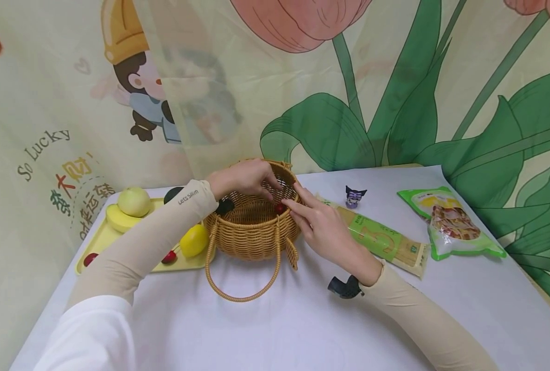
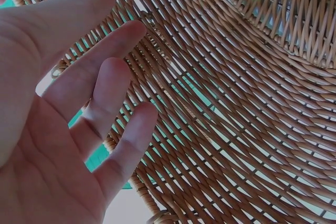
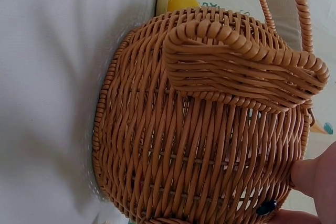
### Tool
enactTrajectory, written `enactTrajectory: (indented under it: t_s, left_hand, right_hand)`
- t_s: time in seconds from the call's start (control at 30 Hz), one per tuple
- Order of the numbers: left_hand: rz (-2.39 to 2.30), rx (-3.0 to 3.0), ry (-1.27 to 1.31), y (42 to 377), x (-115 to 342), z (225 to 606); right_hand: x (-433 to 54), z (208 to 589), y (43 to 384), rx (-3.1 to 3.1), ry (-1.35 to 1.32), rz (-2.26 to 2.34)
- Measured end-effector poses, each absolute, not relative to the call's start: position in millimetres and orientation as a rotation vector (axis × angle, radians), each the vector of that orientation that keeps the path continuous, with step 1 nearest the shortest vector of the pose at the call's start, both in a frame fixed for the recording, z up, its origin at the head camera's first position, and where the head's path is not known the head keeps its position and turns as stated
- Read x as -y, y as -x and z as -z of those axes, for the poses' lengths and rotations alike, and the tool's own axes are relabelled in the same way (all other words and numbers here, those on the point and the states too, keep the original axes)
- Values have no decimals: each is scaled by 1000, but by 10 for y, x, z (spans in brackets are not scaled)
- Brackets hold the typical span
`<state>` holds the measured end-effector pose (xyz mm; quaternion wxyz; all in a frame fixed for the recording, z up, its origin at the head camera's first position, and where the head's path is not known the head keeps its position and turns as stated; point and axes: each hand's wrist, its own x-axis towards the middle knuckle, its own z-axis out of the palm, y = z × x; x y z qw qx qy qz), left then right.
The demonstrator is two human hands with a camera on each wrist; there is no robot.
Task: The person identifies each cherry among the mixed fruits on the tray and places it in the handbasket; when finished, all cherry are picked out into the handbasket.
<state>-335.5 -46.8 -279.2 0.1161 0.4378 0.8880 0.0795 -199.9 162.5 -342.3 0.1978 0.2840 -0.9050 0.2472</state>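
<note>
A round wicker basket (image 1: 247,242) stands upright, its looped handle (image 1: 242,299) hanging down in front. My left hand (image 1: 249,178) reaches over its opening, fingers loosely spread and holding nothing. In the left wrist view, those fingers (image 2: 113,82) are close to the woven inner wall. A red cherry (image 1: 280,208) sits inside at the right, near my right fingertips. My right hand (image 1: 323,226) holds the basket's right rim, fingers over the edge and thumb outside. A woven flap (image 3: 241,66) sticks out from the basket's side, with a small black bead (image 3: 266,207) further along.
At left, a yellow tray (image 1: 187,264) bears a pale green round fruit (image 1: 134,201), bananas (image 1: 119,220), a lemon (image 1: 194,240) and cherries (image 1: 169,256). To the right lie a green noodle pack (image 1: 377,237), a small dark figurine (image 1: 355,197) and a green-edged snack bag (image 1: 456,224). A printed curtain hangs behind.
</note>
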Motion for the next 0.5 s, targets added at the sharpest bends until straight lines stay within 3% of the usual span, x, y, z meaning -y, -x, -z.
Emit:
enactTrajectory:
  t_s: [0.5]
  left_hand:
    - [-230,-2595,-1307,3329,496,2735]
  right_hand:
    - [-1619,3416,1990,2527,-792,-687]
